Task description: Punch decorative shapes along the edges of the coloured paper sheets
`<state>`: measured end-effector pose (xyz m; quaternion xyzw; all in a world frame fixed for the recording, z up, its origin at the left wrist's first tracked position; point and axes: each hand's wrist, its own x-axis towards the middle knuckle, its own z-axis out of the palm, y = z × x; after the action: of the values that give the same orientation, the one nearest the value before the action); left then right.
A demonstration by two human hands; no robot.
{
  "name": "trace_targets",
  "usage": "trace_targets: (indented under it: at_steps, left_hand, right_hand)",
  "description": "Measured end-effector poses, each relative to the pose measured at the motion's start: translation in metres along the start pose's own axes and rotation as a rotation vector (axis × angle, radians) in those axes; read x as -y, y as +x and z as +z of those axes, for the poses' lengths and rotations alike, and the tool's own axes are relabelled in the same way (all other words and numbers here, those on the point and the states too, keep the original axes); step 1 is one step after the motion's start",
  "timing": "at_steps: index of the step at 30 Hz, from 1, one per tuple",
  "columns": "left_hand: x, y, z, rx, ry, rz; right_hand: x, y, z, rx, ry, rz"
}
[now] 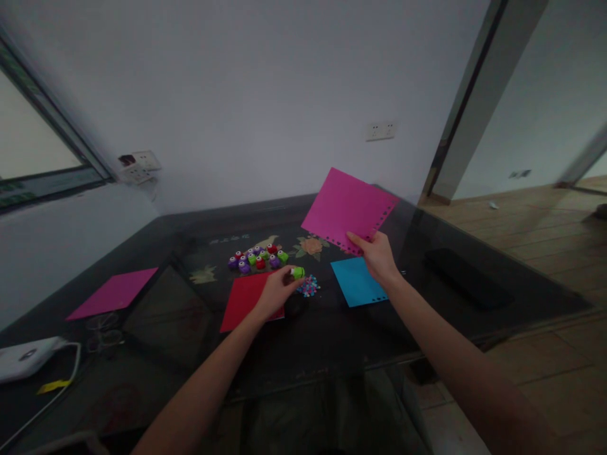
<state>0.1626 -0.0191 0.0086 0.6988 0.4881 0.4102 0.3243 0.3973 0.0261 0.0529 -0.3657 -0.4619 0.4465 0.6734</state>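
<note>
Paper, a magenta sheet (pixel 348 208), was pinched at its lower punched edge by the right hand (pixel 377 256) and lifted above the dark glass table (pixel 474 253), tilted so its long axis ran up and left toward the wall, seemingly to show the punched edges. The left hand (pixel 275 294) clasped a small green punch (pixel 298 272) over a pile of confetti (pixel 308 285), between a red sheet (pixel 244 297) and a blue sheet (pixel 358 281). More punches (pixel 256 256) clustered behind.

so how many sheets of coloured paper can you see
4. A magenta sheet held up in the right hand, a blue sheet on the table below it, a red sheet under the left hand, and a pink sheet far left.
</note>
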Motion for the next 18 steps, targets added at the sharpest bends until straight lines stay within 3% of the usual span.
trace_targets:
  at_steps: [5,9,13,18]
  left_hand:
    - [-0.002,-0.002,0.005,0.012,0.037,0.022]
    - [-0.007,-0.003,0.014,0.031,0.034,0.075]
    - [-0.013,-0.004,0.017,0.051,0.111,0.134]
    - [-0.011,-0.005,0.013,0.015,0.151,0.076]
  right_hand:
    - [0.007,0.012,-0.045,-0.085,-0.03,-0.047]
    - [-0.006,0.015,-0.076,-0.176,-0.043,0.037]
    - [-0.022,0.015,-0.087,-0.189,-0.012,0.121]
    - [-0.025,0.018,-0.087,-0.155,0.018,0.133]
